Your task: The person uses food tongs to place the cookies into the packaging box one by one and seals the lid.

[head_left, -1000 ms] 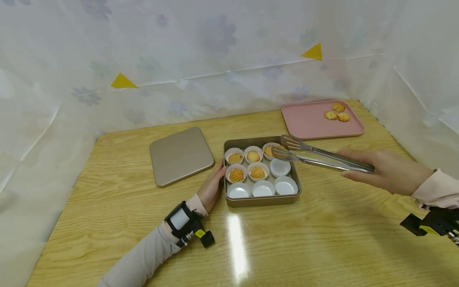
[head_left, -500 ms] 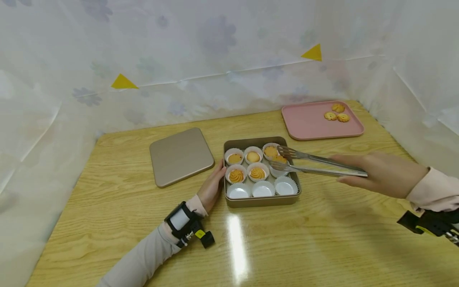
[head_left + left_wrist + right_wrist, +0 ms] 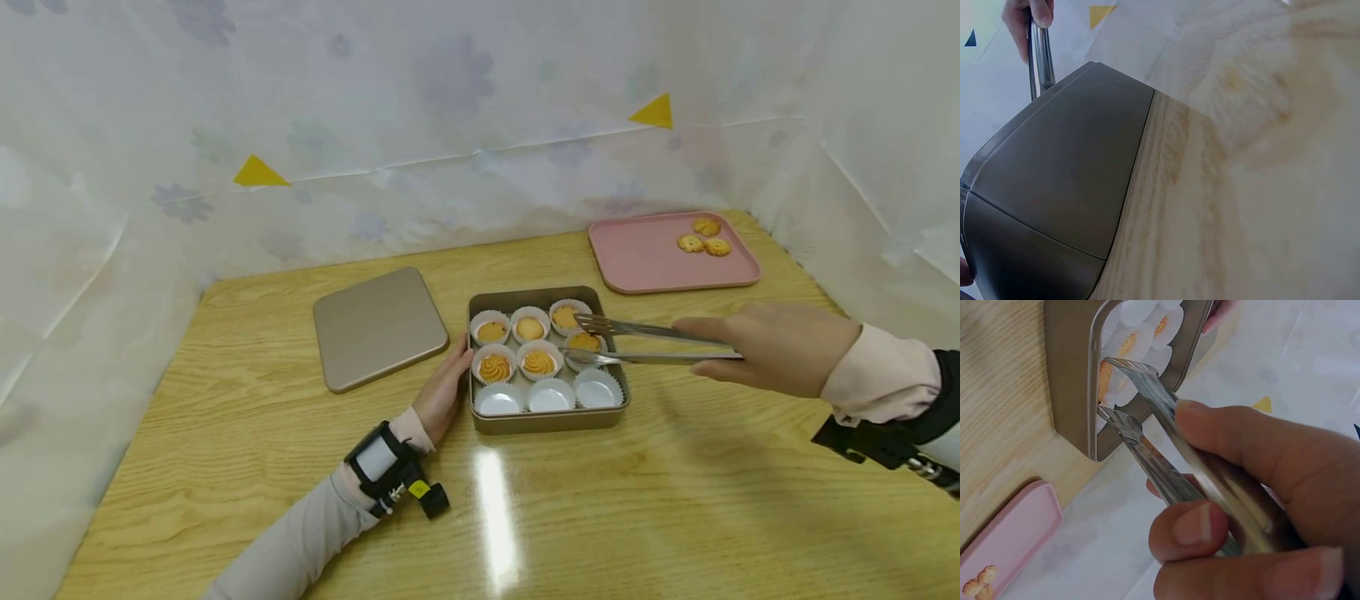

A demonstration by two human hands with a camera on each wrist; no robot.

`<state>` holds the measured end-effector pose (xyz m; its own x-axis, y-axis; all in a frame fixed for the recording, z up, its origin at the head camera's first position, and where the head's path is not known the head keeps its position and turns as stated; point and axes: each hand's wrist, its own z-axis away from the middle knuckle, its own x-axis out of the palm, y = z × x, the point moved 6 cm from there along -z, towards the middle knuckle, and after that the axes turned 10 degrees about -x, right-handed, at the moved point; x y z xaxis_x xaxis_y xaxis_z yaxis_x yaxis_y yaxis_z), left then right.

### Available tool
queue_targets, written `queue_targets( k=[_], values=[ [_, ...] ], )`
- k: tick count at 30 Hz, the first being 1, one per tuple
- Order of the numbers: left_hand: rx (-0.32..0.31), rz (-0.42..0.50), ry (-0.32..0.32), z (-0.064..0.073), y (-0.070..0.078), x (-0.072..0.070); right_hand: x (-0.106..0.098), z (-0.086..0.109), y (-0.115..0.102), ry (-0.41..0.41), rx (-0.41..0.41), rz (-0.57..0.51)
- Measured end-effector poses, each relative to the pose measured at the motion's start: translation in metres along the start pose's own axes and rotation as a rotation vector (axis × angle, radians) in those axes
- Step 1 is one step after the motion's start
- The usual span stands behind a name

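Note:
A brown metal tin holds white paper cups in rows, several with cookies in them. My left hand rests against the tin's left wall; in the left wrist view only a bit of a finger shows beside it. My right hand holds metal tongs between thumb and fingers. The tong tips reach over the right-hand middle cup, one on each side of a cookie sitting there. Whether they still touch that cookie I cannot tell. The front row's cups, such as this paper cup, contain no cookies.
A pink tray at the back right carries three cookies near its right end. Left of the tin lies its flat brown lid. Pale flowered sheeting encloses the wooden table's back and sides.
My right hand has moved left and the tong tips have come down toward the front. The cookie between them now sits in the right-hand middle cup. My left hand stays put.

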<state>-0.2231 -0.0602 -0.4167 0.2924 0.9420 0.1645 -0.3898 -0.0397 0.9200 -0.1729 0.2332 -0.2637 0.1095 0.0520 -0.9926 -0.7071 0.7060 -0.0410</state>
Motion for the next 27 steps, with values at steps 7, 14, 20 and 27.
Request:
queue_targets(
  k=[7,14,20,27],
  values=[
    [-0.002,-0.011,-0.008,-0.0002,0.0002,0.0003,0.0055,-0.0041,0.0028,0.006,-0.011,-0.002],
    [-0.007,-0.013,-0.007,-0.0007,0.0001,0.0002,0.0092,-0.0070,0.0066,-0.018,-0.006,-0.019],
    [-0.012,-0.009,-0.005,-0.0008,0.0002,0.0003,0.0082,-0.0066,0.0074,-0.009,0.000,-0.004],
    [-0.015,-0.012,-0.003,-0.0011,0.0001,0.0003,0.0053,-0.0032,0.0097,0.009,0.004,0.003]
  ],
)
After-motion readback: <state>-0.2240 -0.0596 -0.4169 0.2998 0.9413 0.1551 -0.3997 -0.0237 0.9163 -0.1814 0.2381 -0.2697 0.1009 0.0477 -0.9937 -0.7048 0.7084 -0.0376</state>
